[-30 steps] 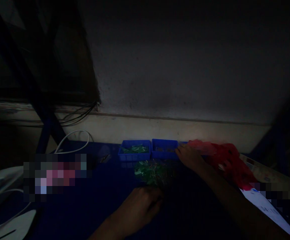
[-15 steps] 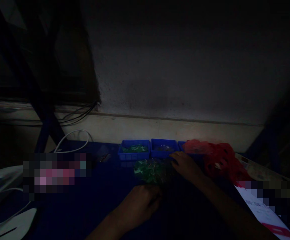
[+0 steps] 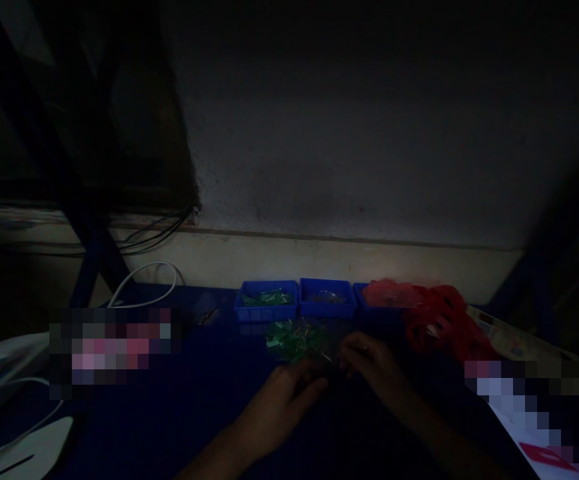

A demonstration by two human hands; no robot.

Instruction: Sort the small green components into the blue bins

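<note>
Low over the dark blue table [image 3: 194, 400], my left hand [image 3: 289, 397] is closed, thumb against fingers. A thin shiny sliver [image 3: 326, 358] shows by its fingertips, too dark to name. My right hand [image 3: 372, 367] faces it from the right, fingertips pinched together; what they hold, if anything, I cannot make out. Just beyond both hands lies a heap of small green, clear-looking pieces with shiny metallic bits [image 3: 296, 339]. Behind the heap, one blue bin [image 3: 265, 312] holds similar green pieces, and a second blue bin [image 3: 326, 309] holds small pale pieces.
At the right back, a third blue bin [image 3: 358, 297] is partly covered by pinkish-red plastic [image 3: 392, 293]. Red mesh-like material [image 3: 444, 320] lies beside it. A white cable [image 3: 175, 273] loops at the left, near a white object [image 3: 29, 447]. The wall [image 3: 349, 153] rises behind.
My right hand has drawn back from beside the middle bin toward my left hand. My left hand has shifted slightly forward, and a shiny sliver now shows between the hands.
</note>
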